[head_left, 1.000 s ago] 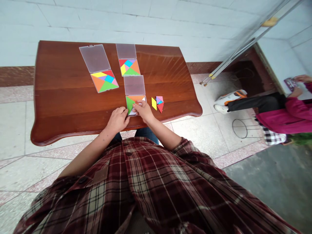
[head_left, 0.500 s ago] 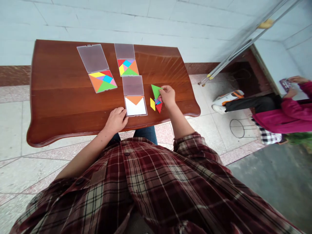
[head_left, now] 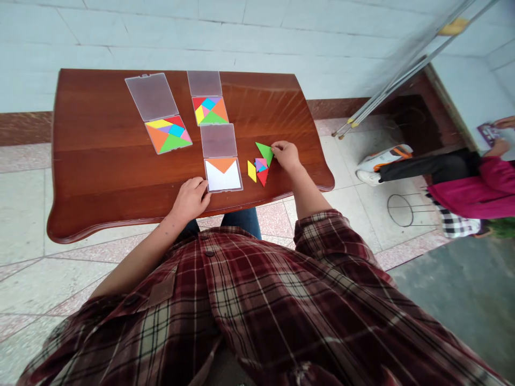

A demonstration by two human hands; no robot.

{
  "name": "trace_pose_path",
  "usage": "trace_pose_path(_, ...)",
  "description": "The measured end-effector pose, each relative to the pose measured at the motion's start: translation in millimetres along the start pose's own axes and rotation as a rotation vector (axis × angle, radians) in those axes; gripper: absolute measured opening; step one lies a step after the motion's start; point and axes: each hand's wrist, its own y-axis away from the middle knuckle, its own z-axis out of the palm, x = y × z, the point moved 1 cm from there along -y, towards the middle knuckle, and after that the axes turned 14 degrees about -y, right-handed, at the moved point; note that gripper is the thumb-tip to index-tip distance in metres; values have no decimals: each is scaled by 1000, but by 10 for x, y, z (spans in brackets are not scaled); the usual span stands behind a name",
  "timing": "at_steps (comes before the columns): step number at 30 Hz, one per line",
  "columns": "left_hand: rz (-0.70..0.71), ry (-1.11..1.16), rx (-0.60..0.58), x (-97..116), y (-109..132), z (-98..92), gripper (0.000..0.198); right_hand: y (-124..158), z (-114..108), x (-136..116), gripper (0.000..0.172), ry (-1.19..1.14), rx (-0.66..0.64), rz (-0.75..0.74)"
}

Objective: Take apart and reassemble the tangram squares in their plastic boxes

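Note:
My right hand [head_left: 286, 155] pinches a green triangle piece [head_left: 265, 152] low over the wooden table [head_left: 100, 161], beside a small pile of loose pieces: a yellow one [head_left: 251, 171], a red one [head_left: 262, 176] and a pink and blue pair [head_left: 261, 164]. My left hand [head_left: 190, 197] rests curled at the lower left corner of the nearest tray [head_left: 223, 175], which holds only an orange triangle [head_left: 221, 163] on its white base. The tray's clear lid [head_left: 219, 140] lies open behind it.
Two full tangram sets [head_left: 169, 134] [head_left: 210, 110] lie farther back with their clear lids [head_left: 152, 96] [head_left: 205, 83] open. To the right, on the floor, another person in a magenta sleeve [head_left: 475, 193] sits near a wire ring [head_left: 399, 210]. Metal poles [head_left: 386, 91] lean against the wall.
My right hand lifted the green triangle out of the nearest tray and carried it right to the loose pile, then lowered it. My left hand stayed at the tray corner.

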Motion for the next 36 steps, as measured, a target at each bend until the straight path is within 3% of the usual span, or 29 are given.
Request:
trace_pose_path(2,0,2,-6,2,-1,-9,35,12,26,-120,16,167,149,41)
trace_pose_path(4,-4,7,-15,5,-2,-19,35,51,142,-313,20,234,179,1)
trace_pose_path(8,-6,17,-9,11,-2,-33,35,224,632,-762,20,172,-89,-116)
trace_pose_path(10,10,16,-1,14,-2,-35,35,331,900,-941,25,283,-289,-177)
trace_pose_path(14,30,21,-11,18,-7,-36,34,464,1189,-1134,42,575,-405,-253)
trace_pose_path(20,33,14,-13,13,-9,-25,34,513,1236,-1246,36,827,-500,-309)
trace_pose_path(27,40,19,-2,19,1,-24,32,541,1214,-1371,34,870,-498,-416)
trace_pose_path(36,32,20,8,9,-5,-21,31,416,1194,-1408,38,957,-531,-383)
